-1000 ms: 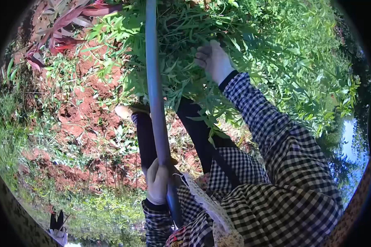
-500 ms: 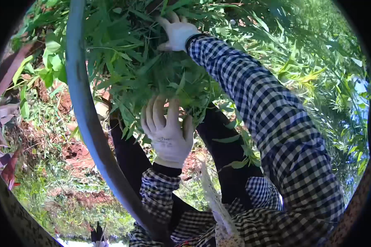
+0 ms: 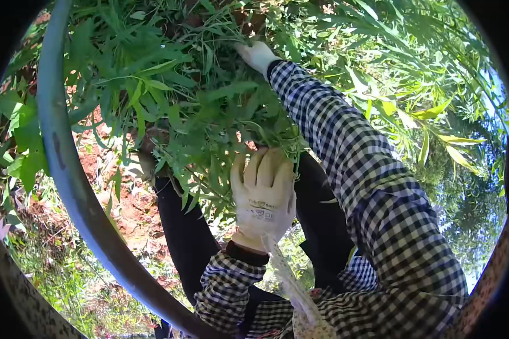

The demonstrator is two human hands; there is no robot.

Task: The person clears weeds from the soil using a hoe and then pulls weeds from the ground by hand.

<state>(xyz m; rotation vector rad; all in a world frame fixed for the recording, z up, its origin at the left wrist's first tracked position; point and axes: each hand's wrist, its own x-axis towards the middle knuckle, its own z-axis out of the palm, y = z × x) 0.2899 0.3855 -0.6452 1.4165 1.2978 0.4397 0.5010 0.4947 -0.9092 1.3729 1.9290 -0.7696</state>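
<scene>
A thick mass of green leafy stems [image 3: 209,107] fills the upper middle of the view. My left hand [image 3: 263,195], in a pale work glove with print on its back, presses against the near side of the mass. Its fingers curl over into the stems, and the fingertips are hidden. Farther out, my gloved right hand [image 3: 258,56] reaches in from the right at the far side of the greenery. Its fingers are drawn in around stems and mostly covered by leaves.
A curved blue-grey bar [image 3: 68,169] crosses the left side. My dark-trousered legs [image 3: 184,220] stand apart below the plants. Reddish soil [image 3: 136,214] with weeds lies at left, and tall leafy growth [image 3: 424,107] at right. A pale speckled strap [image 3: 294,282] hangs near my left wrist.
My left hand has shifted right, and its fingers have bent further into the stems. My right hand's spread fingers have drawn in among the leaves. The view has moved, with the bar farther left.
</scene>
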